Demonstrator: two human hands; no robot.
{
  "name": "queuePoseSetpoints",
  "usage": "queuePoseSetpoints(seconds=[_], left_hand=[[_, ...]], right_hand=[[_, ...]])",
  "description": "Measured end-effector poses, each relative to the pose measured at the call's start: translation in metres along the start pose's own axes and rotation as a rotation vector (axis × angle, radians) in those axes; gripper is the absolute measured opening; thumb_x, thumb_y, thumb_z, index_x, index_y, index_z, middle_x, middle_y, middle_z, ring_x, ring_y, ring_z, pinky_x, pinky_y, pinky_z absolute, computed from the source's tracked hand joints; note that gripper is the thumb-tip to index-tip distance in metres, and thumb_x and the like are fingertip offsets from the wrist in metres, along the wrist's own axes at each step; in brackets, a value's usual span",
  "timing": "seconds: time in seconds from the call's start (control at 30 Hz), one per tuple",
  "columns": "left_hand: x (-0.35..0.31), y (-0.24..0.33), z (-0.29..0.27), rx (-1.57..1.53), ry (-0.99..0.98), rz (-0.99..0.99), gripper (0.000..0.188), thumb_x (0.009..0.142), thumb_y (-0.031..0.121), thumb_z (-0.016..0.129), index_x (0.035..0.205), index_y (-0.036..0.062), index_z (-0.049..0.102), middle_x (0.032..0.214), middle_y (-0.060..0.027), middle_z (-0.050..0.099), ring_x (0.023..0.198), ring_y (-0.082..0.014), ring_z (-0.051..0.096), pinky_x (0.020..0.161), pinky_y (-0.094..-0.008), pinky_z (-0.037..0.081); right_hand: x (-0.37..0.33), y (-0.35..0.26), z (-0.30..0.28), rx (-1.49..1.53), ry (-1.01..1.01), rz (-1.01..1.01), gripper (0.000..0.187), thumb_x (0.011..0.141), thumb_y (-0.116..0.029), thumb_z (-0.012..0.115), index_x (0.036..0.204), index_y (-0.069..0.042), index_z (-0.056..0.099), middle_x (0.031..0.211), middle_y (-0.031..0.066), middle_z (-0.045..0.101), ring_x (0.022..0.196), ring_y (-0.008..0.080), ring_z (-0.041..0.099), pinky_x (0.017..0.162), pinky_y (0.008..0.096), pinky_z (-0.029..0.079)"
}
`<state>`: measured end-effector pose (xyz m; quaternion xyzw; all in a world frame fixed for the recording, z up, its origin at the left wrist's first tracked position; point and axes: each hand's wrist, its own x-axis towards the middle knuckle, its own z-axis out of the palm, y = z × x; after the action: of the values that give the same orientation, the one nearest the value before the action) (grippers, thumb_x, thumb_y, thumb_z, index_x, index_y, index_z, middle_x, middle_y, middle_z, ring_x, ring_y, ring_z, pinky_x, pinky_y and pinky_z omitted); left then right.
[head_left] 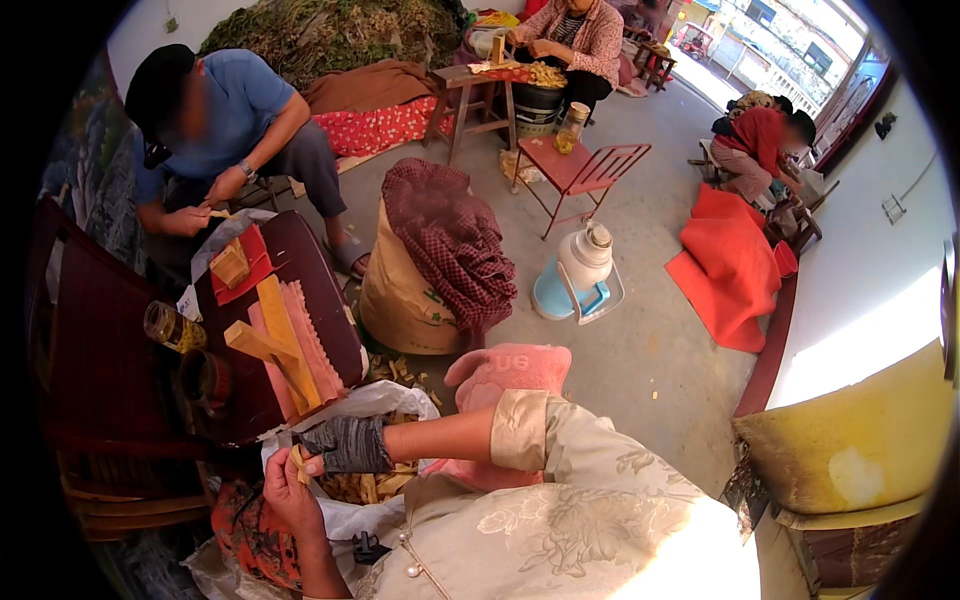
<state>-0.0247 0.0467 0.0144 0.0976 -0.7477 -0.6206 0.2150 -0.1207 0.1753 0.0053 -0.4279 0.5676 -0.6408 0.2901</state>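
My left hand, bare, is closed in a pinch on a pale yellow strip. My right hand wears a dark grey fingerless glove, and its bare fingertips close on the same strip from the other side. Just beneath both hands, an open white sack holds many similar yellowish pieces. Beyond them, a wooden stand of joined bars rests on a pink cloth on a dark red table.
A co-worker in blue handles a small piece across the table. A jar and dark cup stand at its left side. Ahead are a brown sack, a thermos and a red chair. Red cloth lies right.
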Motion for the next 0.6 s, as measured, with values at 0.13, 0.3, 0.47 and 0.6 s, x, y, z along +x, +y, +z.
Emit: queuePoseSetpoints(seconds=[0.13,0.3,0.47,0.6], left_hand=[[-0.004,0.019,0.019,0.025,0.07,0.007,0.016,0.09,0.01,0.047,0.097,-0.0038,0.053,0.083,-0.0028,0.057,0.069,-0.0067,0.051,0.062,-0.0197,0.042],[-0.003,0.021,0.01,-0.001,0.0,-0.069,0.015,0.089,0.01,0.049,0.097,-0.0026,0.053,0.08,-0.0034,0.057,0.059,-0.006,0.052,0.055,-0.0176,0.043],[0.006,0.017,0.005,-0.196,0.049,-0.224,0.01,0.086,0.006,0.053,0.092,-0.0011,0.056,0.075,-0.0041,0.06,0.058,-0.0069,0.055,0.053,-0.0178,0.045],[0.01,0.023,-0.004,-0.223,-0.01,-0.185,0.005,0.085,0.004,0.054,0.088,0.0003,0.056,0.071,-0.0035,0.058,0.057,-0.0067,0.055,0.054,-0.0176,0.045]], right_hand=[[-0.002,0.006,0.004,0.415,0.103,0.167,0.026,0.082,-0.029,0.059,0.089,-0.004,0.06,0.073,0.0019,0.058,0.068,0.0097,0.053,0.063,0.0254,0.045],[0.005,0.007,-0.003,0.185,0.072,0.189,0.023,0.081,-0.025,0.062,0.09,-0.005,0.06,0.072,0.0002,0.058,0.065,0.0087,0.054,0.06,0.0238,0.046],[0.007,-0.005,-0.009,0.428,0.116,0.447,0.024,0.078,-0.026,0.064,0.087,-0.009,0.051,0.062,-0.0011,0.049,0.048,0.0058,0.043,0.042,0.0196,0.033],[0.005,-0.011,-0.029,0.754,0.198,0.482,0.039,0.084,-0.053,0.045,0.085,-0.014,0.049,0.058,-0.0047,0.043,0.039,0.0046,0.031,0.034,0.0181,0.022]])
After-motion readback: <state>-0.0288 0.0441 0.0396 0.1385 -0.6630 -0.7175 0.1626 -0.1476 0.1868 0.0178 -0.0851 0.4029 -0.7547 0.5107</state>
